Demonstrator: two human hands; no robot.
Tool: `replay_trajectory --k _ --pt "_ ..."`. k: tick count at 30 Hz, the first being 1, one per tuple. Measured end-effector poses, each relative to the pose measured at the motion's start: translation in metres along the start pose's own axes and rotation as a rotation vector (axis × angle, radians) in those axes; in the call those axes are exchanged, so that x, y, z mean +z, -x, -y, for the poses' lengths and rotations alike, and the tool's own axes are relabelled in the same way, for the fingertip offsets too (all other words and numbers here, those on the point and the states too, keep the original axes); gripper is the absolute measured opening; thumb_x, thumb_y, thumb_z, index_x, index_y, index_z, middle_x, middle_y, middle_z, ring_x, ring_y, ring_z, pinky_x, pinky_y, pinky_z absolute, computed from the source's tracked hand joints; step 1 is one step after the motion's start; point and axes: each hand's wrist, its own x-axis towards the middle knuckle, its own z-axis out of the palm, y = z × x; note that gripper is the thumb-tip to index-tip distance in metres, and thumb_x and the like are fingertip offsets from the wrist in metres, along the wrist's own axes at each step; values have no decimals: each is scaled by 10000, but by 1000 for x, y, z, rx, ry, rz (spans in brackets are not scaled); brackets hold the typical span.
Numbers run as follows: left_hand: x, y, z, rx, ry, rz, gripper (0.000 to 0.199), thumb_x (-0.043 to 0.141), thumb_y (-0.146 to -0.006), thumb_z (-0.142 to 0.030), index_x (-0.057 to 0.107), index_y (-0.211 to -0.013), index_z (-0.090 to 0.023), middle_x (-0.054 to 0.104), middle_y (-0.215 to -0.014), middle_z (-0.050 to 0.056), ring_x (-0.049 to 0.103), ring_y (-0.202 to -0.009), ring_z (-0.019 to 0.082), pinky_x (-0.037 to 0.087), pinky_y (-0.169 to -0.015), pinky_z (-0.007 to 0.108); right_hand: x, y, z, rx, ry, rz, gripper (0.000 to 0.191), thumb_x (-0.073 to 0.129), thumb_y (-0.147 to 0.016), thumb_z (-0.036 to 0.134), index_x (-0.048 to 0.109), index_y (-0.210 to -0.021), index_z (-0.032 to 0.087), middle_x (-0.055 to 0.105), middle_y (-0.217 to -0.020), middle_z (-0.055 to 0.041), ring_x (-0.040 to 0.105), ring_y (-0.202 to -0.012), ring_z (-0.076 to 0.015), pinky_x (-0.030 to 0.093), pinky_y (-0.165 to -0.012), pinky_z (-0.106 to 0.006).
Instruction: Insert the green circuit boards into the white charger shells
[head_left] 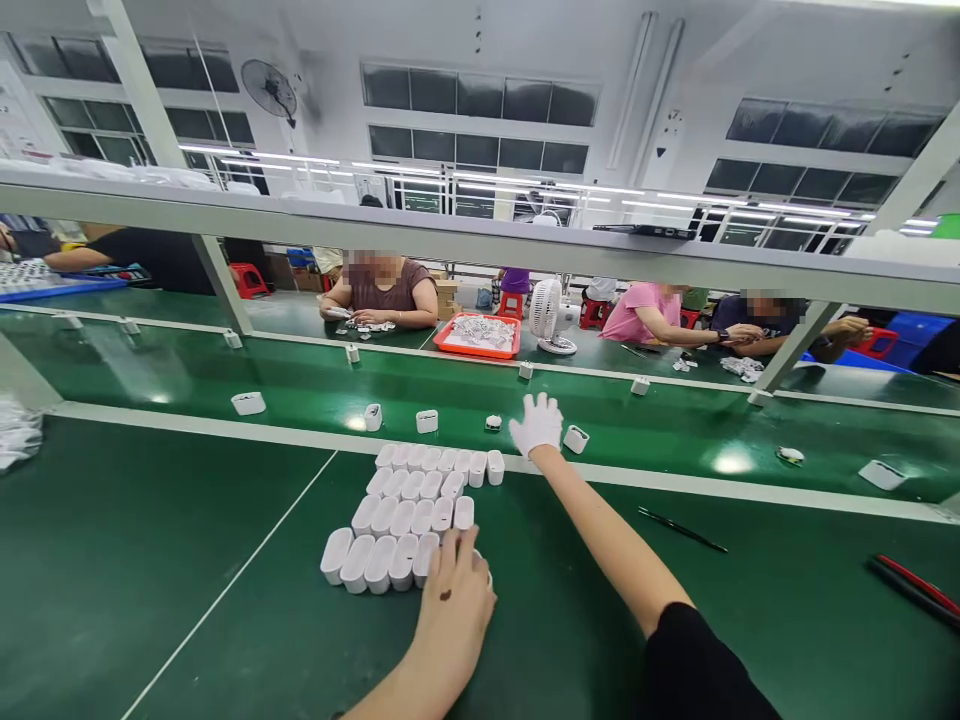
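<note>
Rows of white oval cups (381, 563) stand side by side on the green table (247, 620). My bare left hand (456, 590) is over the right end of the nearest row, its fingers bent down at the cups; whether it grips one is hidden. Wearing a white glove, my right hand (538, 425) reaches over the green conveyor belt (300, 365) with its fingers spread and nothing in them. Just right of the glove, a white cup (576, 439) lies on the belt. To the glove's left sits a small white part (493, 423).
Black tweezers (682, 530) lie on the table at right, with red and black tools (915, 590) farther right. A pale rail (645, 482) edges the belt. Beyond it are a red tray (478, 350), a white fan (550, 318) and several seated people. A shelf (450, 230) crosses overhead.
</note>
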Motion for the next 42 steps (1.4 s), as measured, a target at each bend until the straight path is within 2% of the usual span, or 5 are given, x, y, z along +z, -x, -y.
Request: replay_trajectory --k 7,13,20,28,42 --pt "19 8 -15 -74 495 6 399 450 -772 -27 550 -1109 -215 515 -1329 104 470 -1248 298 432 -984 508 33 -30 51 -27 29 344 308 550 -917 345 562 -1155 150 573 -1162 -88 586 -998 -204 504 -852 -410" --pt "33 3 -12 -305 872 37 570 581 -747 -131 423 -1290 -206 518 -1305 115 478 -1249 259 376 -1051 451 9 -14 30 -23 -25 514 314 578 -901 334 570 -1148 141 575 -1154 -92 593 -990 -210 516 -826 -370" --pt "31 -1 -8 -273 899 131 611 636 -740 -209 443 -1319 -231 591 -1193 89 530 -1163 271 381 -1017 478 -40 107 -71 -129 -127 536 282 654 -804 238 633 -1073 153 629 -1043 -54 608 -934 -210 492 -828 -342" --pt "29 -4 -9 -207 846 159 553 668 -732 -251 515 -1263 -236 584 -1132 78 536 -1116 267 390 -990 472 -66 190 -117 -257 -154 540 1122 807 -419 311 351 -1438 202 410 -1379 -151 348 -1291 -356 330 -1030 -431" --pt "4 -12 -8 -152 885 35 600 718 -716 -253 476 -1264 -270 652 -1145 17 606 -1006 196 458 -907 344 -52 206 -101 92 -358 238 450 602 -684 224 561 -1131 198 660 -979 -60 618 -918 -212 481 -815 -343"
